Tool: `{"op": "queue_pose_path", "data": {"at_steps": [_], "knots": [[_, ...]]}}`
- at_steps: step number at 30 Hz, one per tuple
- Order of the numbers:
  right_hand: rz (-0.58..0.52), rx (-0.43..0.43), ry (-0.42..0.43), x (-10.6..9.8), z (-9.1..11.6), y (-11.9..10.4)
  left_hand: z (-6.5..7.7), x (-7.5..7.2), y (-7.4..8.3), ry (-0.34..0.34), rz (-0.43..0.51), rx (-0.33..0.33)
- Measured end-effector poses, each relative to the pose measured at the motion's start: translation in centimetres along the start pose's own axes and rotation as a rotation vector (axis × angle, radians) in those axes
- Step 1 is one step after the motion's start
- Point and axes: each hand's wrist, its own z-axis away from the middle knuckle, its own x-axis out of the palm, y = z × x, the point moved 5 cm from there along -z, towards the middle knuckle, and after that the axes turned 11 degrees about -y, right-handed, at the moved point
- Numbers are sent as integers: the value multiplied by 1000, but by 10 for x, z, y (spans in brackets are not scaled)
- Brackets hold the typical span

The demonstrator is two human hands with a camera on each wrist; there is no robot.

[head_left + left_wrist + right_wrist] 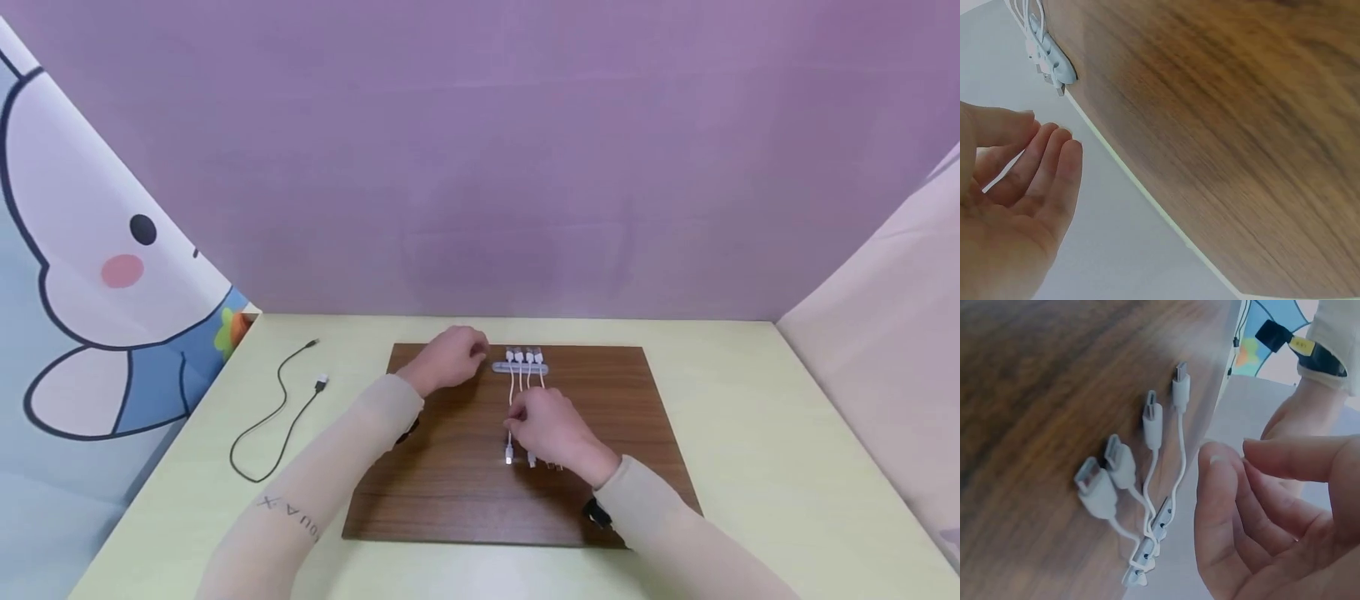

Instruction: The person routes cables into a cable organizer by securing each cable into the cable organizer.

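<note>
Several white charging cables (1180, 450) run through a pale blue-grey cable holder (497, 367) near the far edge of a brown wooden board (450, 492). Their larger plugs stick out past the holder, while the small connectors (509, 455) lie toward the near side. Over the cables hovers my right hand (551, 425), its fingers loosely bent, with a gap between thumb and forefinger and nothing held. My left hand (1019, 206) is just left of the holder, fingers relaxed and nothing in them. In the head view, the right hand hides the middle of the cables.
A black cable (258, 423) lies in a loop on the pale yellow table (750, 433), left of the board. Purple cloth (517, 167) hangs behind the table. Cloth with a cartoon print (82, 233) hangs at the left side.
</note>
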Motion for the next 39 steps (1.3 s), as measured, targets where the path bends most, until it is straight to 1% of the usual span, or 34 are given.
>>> {"op": "queue_pose_path", "data": {"at_steps": [3,8,11,15,17,22,25,28,32,39], "knots": [[30,-48,-9,-1,-1,-4,8,0,-1,3,-18,21],[62,-106,-43,-1,-1,-9,22,-4,-3,-8,-54,33],[78,-133,-60,0,-1,-12,32,-8,-5,7,-75,40],[102,-169,-61,2,-2,-16,43,-12,-14,39,-103,39],[103,-185,-59,2,-3,-19,48,-13,-20,51,-129,35],[100,-201,-60,3,-6,-27,62,-16,-36,47,-178,-11],[129,-224,-53,4,-9,-31,72,-17,-45,44,-176,-41],[177,-244,-39,5,-12,-35,79,-20,-54,51,-195,-42],[233,-254,-37,9,-15,-41,87,-26,-69,61,-278,-32],[331,-276,-66,19,-20,-55,106,-39,-105,46,-414,-70]]}}
